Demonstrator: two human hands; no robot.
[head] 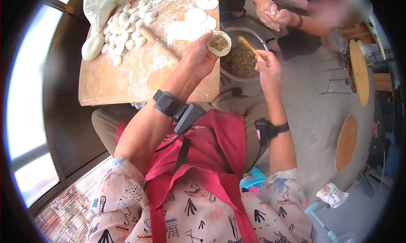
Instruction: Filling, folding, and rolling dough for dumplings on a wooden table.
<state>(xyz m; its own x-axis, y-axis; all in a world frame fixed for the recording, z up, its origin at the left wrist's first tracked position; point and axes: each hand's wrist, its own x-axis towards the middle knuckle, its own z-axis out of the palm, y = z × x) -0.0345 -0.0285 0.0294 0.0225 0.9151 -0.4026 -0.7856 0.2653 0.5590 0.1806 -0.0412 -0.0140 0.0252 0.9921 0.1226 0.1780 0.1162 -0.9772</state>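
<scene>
My left hand (200, 54) holds a round dough wrapper (219, 43) with a lump of green-flecked minced filling on it, at the right edge of a floured wooden board (133, 81). My right hand (269, 65) grips a thin, light-coloured stick-like utensil (248, 46) above a metal bowl (242, 60) of chopped filling. On the board a wooden rolling pin (158, 44) lies beside many small flattened dough pieces (120, 39). Rolled wrappers (195, 16) lie at the board's far right, some overlapping. A smooth dough lump (92, 47) rests at the left edge.
Across from the bowl, another person's floury hands (275, 16) are pressed together. A plastic flour bag (101, 8) stands at the board's far left corner. Wooden-topped stools (359, 72) are at the right, and a printed packet (332, 194) lies on the floor.
</scene>
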